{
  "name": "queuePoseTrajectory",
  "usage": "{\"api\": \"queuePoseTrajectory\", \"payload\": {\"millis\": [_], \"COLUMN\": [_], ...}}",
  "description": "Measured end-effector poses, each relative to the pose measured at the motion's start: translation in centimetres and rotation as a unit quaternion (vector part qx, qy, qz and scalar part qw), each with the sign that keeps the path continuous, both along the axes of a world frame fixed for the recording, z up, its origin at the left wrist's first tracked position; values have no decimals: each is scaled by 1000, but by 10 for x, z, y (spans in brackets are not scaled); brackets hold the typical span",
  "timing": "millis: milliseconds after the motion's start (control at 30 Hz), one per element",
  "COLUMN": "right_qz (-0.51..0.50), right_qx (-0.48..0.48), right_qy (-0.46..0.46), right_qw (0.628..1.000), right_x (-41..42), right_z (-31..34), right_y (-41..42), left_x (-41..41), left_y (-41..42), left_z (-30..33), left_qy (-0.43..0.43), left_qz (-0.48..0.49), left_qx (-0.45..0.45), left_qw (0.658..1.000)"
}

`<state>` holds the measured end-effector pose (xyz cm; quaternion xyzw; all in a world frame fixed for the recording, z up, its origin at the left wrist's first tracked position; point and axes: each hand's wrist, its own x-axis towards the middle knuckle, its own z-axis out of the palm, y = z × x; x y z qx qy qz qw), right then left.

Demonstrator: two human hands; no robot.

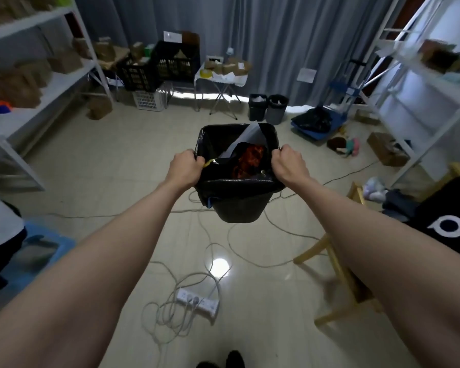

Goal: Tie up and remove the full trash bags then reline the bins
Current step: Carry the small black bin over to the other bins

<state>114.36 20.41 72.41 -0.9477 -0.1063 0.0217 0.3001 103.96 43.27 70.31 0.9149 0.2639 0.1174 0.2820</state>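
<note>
A black bin (237, 208) lined with a black trash bag (210, 139) is held up off the floor in front of me. My left hand (185, 166) grips its left rim and my right hand (290, 166) grips its right rim, fingers curled over bag and edge. Inside lie a white sheet of paper (250, 136), a red-orange wrapper (250, 160) and dark scraps. Two more lined bins (268, 107) stand by the curtain at the back. A filled black bag (314, 120) lies on a blue trolley to their right.
White shelving with cardboard boxes (27, 83) lines the left; more shelving (422, 83) lines the right. A power strip (197, 300) and loose cables cross the tiled floor below the bin. A wooden stool (337, 264) stands right, a blue plastic stool (45, 245) left. A folding table (221, 75) sits at the back.
</note>
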Motion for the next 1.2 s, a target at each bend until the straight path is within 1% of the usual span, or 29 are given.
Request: {"api": "queuePoseTrajectory", "payload": {"millis": [200,367,667,833,933,1067,1200], "right_qz": [10,34,55,54,70,94,102], "right_qx": [10,28,19,16,17,18,19], "right_qy": [2,5,2,-3,-10,-7,2], "right_qw": [1000,999,998,998,997,995,995], "right_x": [110,203,384,452,493,546,613], "right_z": [9,15,24,29,35,37,30], "right_y": [31,76,176,233,270,317,369], "left_x": [107,195,351,412,447,500,569], "left_y": [32,75,161,205,240,287,343], "left_z": [14,25,40,59,63,58,44], "left_qy": [2,-3,-3,-2,-7,-8,-9], "left_qz": [-1,6,31,48,65,81,79], "left_qx": [2,10,-3,10,9,0,-16], "left_qw": [1000,1000,1000,999,998,997,997]}}
